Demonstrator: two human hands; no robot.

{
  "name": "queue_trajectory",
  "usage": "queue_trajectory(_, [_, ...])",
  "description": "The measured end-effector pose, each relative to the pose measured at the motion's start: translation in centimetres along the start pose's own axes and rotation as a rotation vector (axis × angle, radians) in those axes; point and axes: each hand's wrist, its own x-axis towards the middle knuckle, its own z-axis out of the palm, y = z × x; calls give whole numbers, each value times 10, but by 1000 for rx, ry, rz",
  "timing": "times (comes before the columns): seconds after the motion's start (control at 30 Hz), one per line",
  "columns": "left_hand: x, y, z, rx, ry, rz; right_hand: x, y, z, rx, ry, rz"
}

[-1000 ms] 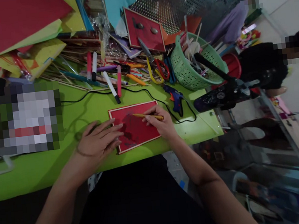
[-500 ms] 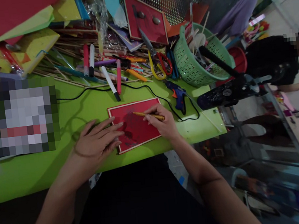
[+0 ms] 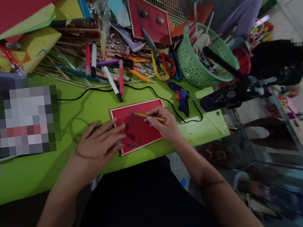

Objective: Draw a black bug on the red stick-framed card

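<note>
A red panel (image 3: 148, 130) with a thin pale wooden border lies flat on the green table near its front edge. Faint dark drawn marks show on its red face. My right hand (image 3: 166, 124) grips a gold pen (image 3: 156, 117), its tip at the marks in the panel's upper middle. On the left, my left hand (image 3: 96, 143) is spread flat, fingertips resting over the panel's left border. A blue glue gun (image 3: 181, 97) lies to the right, beyond my right hand. White and pink markers (image 3: 113, 85) lie just behind the panel.
Behind are scissors (image 3: 158, 56), bamboo sticks, a second red panel (image 3: 148, 19) bearing two spoon-like pieces, and a green basket (image 3: 198, 66) of tools. A black cable (image 3: 148, 88) curves behind the panel. A black clamp-like stand (image 3: 223, 94) is at right. Another person (image 3: 277, 62) sits beyond.
The pen tip has shifted very slightly on the panel. My left hand stays put. The person in the background at right has moved a little.
</note>
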Motion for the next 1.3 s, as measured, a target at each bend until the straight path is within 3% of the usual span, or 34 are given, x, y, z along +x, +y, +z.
queue_trajectory(0.2, [-20, 19, 4, 60, 47, 4, 1, 1, -1, -16, -50, -2])
queue_trajectory(0.33, [-26, 25, 6, 88, 51, 14, 1, 1, -1, -12, -12, -3])
queue_trajectory(0.47, [-25, 24, 5, 75, 41, -11, 1, -1, 0, -22, -50, 4])
queue_trajectory(0.63, [-26, 23, 4, 29, -8, -68, 0, -2, 1, -6, 22, 21])
queue_trajectory(1.0, [-27, 21, 4, 32, -7, -55, -1, -4, -1, -6, 1, 15])
queue_trajectory(1.17, [-25, 22, 2, 37, -8, -47, -1, -6, -1, -7, 88, 40])
queue_trajectory(1.3, [-25, 21, 1, 37, -18, -55, -1, -6, -2, 1, 85, 43])
